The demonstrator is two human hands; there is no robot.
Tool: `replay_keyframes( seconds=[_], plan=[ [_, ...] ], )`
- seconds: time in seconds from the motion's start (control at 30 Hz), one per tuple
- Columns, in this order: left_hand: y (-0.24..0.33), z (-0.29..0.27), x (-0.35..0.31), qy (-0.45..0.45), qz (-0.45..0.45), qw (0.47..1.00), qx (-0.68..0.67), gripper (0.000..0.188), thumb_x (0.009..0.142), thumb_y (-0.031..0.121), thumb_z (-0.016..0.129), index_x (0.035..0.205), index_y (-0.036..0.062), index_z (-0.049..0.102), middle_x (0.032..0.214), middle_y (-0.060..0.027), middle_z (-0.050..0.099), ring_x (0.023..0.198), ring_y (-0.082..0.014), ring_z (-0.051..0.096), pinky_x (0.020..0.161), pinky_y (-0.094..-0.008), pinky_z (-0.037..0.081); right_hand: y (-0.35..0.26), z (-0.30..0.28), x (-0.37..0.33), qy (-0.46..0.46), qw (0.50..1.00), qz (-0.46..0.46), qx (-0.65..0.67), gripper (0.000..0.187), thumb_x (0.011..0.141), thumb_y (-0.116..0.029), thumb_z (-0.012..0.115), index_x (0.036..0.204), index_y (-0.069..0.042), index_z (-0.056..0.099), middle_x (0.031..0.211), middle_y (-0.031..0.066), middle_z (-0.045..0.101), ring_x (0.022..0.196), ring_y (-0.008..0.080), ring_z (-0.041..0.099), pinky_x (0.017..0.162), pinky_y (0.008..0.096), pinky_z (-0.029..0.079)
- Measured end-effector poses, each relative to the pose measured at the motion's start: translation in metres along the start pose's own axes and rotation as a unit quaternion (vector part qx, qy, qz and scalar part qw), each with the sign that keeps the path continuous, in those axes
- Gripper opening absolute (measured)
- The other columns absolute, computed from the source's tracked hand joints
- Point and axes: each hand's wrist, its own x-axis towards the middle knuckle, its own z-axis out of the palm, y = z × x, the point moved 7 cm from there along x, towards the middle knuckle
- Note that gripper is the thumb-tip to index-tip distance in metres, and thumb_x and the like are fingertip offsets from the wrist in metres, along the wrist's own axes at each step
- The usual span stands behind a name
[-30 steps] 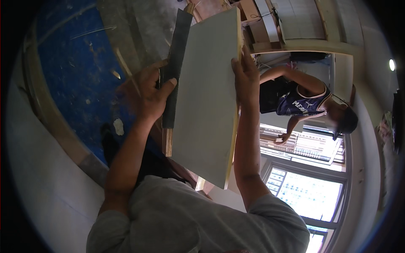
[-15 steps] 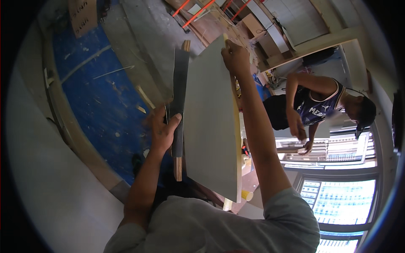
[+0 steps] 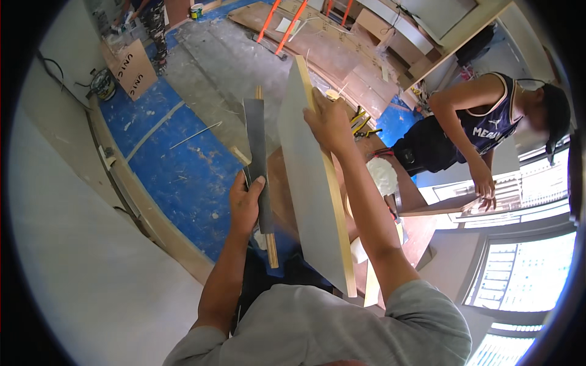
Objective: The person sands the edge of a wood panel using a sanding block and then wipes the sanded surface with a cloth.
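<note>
The left hand (image 3: 245,206) gripped one dark-wrapped wooden bar (image 3: 257,152) just left of centre; the right hand (image 3: 331,125) grasped one pale panel (image 3: 310,183) at centre. Two buckets (image 3: 104,86) stood upper left, contents too small to tell.

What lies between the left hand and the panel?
In the head view, the dark strip, gripped by the left hand, then an open gap before the panel, with a brown surface visible beyond.

Daylight glares white through windows (image 3: 522,274) at four o'clock; the wall (image 3: 104,244) at eight o'clock is dimmer. Fisheye distortion bends edges near the dark rim.
</note>
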Motion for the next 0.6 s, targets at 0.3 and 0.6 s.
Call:
replay_keyframes(
  seconds=[0.3,0.6],
  plan=[
    [0.062,0.091,0.018,-0.056,0.147,0.986,0.051,0.023,0.097,0.016,0.073,0.114,0.0011,0.069,0.099,-0.0058,0.068,0.086,-0.0149,0.062,0.08,-0.0314,0.05,0.039,0.023,-0.02,-0.001,0.952,-0.027,0.306,0.058,0.108,-0.019,0.048,0.162,0.001,0.038,0.134,0.0206,0.068,0.121,0.0259,0.063,0.106,0.0357,0.047],
    [0.083,0.131,0.065,-0.059,0.313,0.925,0.205,0.022,0.093,0.014,0.071,0.11,-0.0005,0.07,0.087,-0.0106,0.066,0.079,-0.0208,0.062,0.075,-0.0375,0.05,0.028,0.019,-0.026,-0.028,0.943,-0.037,0.328,0.058,0.111,-0.02,0.042,0.165,0.0,0.032,0.152,0.0219,0.055,0.135,0.0258,0.054,0.116,0.0342,0.039]
  ],
)
